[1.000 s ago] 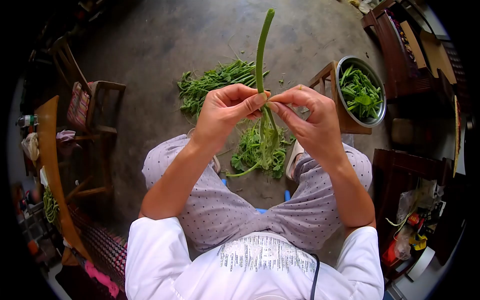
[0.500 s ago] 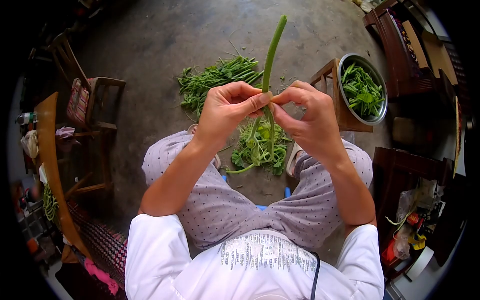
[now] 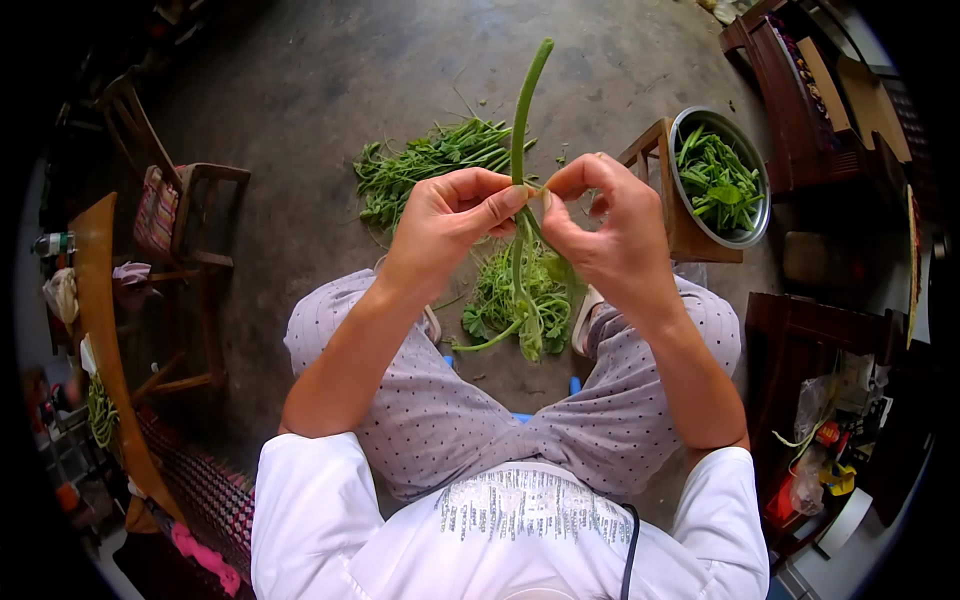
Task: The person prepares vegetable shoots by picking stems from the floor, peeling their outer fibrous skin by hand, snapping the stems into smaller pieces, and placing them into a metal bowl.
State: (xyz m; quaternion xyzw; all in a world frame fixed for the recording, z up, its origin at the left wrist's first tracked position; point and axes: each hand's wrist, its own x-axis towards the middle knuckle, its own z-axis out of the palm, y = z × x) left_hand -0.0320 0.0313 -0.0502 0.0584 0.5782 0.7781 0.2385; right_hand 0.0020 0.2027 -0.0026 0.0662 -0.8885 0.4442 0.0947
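My left hand [image 3: 462, 212] pinches a long green vine stem [image 3: 526, 105], like a pumpkin shoot, between thumb and fingers. The upper length stands almost upright above the hand, while the lower part hangs down with curled, leafy ends [image 3: 530, 335]. Close against it, the thumb and forefinger of my right hand [image 3: 607, 220] are closed on a thin side piece of the same stem, mostly covered by the fingertips. Below, on the floor between my feet, lies a heap of stringy peelings and leaves [image 3: 500, 295]. Farther off is a pile of uncut leafy stems [image 3: 430, 165].
On a wooden stool [image 3: 690, 235] at the right, a metal basin [image 3: 765, 205] holds cut green pieces. A wooden chair [image 3: 215, 175] and a table edge [image 3: 100, 300] stand to the left. Dark wooden furniture [image 3: 760, 100] lines the right side.
The stem's top has tilted left, and its lower end has swung below my left hand. My right hand has drawn slightly away from my left, with a thin piece stretched between them.
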